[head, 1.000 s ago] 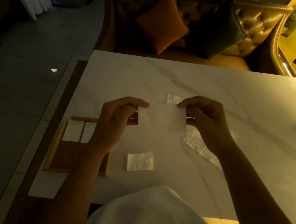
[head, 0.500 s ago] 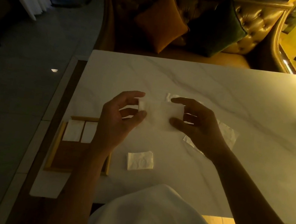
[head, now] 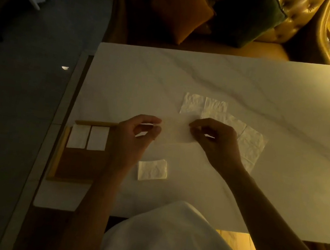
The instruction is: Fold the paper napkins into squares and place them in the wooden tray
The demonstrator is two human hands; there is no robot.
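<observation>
My left hand [head: 135, 135] and my right hand [head: 214, 139] pinch the two ends of a thin white napkin [head: 174, 132], held just over the marble table [head: 135, 87]; blur makes it faint. A folded square napkin [head: 152, 169] lies on the table below my hands. The wooden tray [head: 74, 165] sits at the table's left edge with two folded napkin squares [head: 88, 136] in its far end, partly behind my left wrist. Several unfolded napkins [head: 204, 107] lie spread behind and right of my right hand.
A leather sofa with an orange cushion [head: 181, 11] and a dark green cushion [head: 245, 16] stands beyond the table's far edge. The floor drops away left of the tray. My white clothing [head: 165, 240] covers the near table edge.
The napkin was held stretched up between both hands, then brought together; now both hands have lowered it toward the table. The view has tilted down.
</observation>
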